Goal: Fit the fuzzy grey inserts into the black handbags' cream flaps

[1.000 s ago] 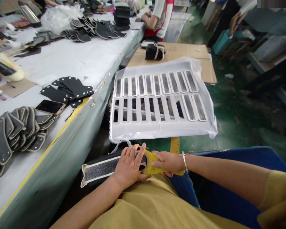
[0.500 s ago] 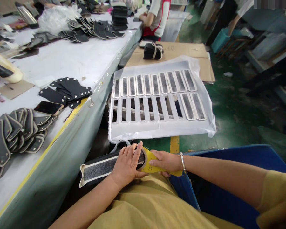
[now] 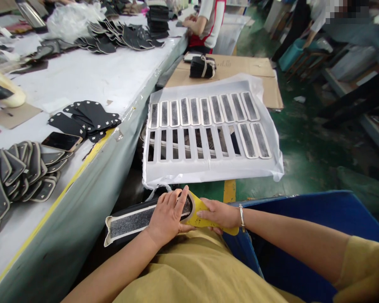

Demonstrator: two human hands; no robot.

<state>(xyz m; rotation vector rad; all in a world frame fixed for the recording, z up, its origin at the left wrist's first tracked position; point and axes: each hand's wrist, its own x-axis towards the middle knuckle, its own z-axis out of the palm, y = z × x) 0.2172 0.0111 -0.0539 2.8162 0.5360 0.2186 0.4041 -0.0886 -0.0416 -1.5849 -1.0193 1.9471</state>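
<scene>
Head view, clock from frame centre. Left hand (image 3: 166, 216) at 6–7 o'clock, palm down across grey strip with pale edges (image 3: 129, 224), thumb and index spread apart; whether the other fingers grip, can't tell. Strip at 7 o'clock, tilted, its far end curled. Right hand (image 3: 222, 213) at 5 o'clock, clamped on yellow tool (image 3: 194, 221), thumb on top; tool's left edge meets the dark patch beside the left hand. White cut-out sheet (image 3: 208, 173) at 12–1 o'clock, grey strips in its slots, some open. Blue bin (image 3: 334, 210) at 4 o'clock. Phone (image 3: 62, 142) on table (image 3: 91, 78), 9 o'clock.
</scene>
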